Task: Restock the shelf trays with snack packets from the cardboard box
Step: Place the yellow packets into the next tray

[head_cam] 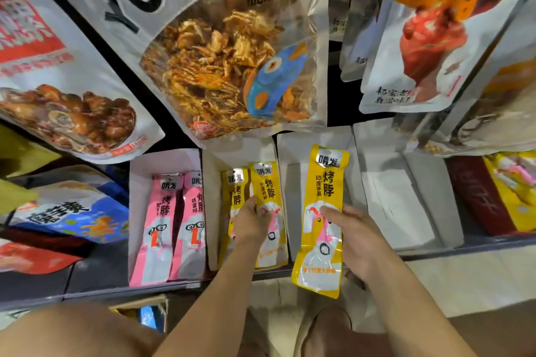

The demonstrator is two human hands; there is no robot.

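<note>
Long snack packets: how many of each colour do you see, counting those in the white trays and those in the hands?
Pink packets: 2, both in the left tray.
Yellow packets: 3, two in the middle tray, one held by the right hand in front of the shelf.
Total: 5

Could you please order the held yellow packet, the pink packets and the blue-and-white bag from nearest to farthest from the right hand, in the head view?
1. Long yellow snack packet: gripped by the right hand.
2. Pink snack packets: white tray, to the left.
3. Blue-and-white bag: far left.
</note>
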